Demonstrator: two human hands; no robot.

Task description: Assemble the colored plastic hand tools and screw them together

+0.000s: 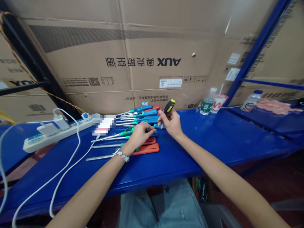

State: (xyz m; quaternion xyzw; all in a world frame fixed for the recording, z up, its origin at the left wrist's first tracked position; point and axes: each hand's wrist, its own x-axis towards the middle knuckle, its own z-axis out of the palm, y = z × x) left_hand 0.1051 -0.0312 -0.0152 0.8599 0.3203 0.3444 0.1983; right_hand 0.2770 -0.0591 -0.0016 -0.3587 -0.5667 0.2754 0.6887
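Note:
My right hand [173, 124] grips a screwdriver [169, 106] by its black and yellow handle, the shaft slanting down to the left. Close to the screwdriver's tip, the fingers of my left hand [139, 135] are pinched together; what they hold is too small or hidden to make out. Under and around both hands lie several long-nosed gas lighters with metal tubes. An orange lighter [148, 148] is nearest me, with a red lighter [150, 141] just behind it. Behind my fingers, blue lighters [148, 119] lie side by side, their tubes pointing left.
The blue table [204, 142] carries a white power strip [64, 133] with chargers and white cables at left, beside a blurred phone [104, 125]. A green-labelled bottle [208, 102] and a paper cup [218, 103] stand at right. A large cardboard box [147, 38] forms the back.

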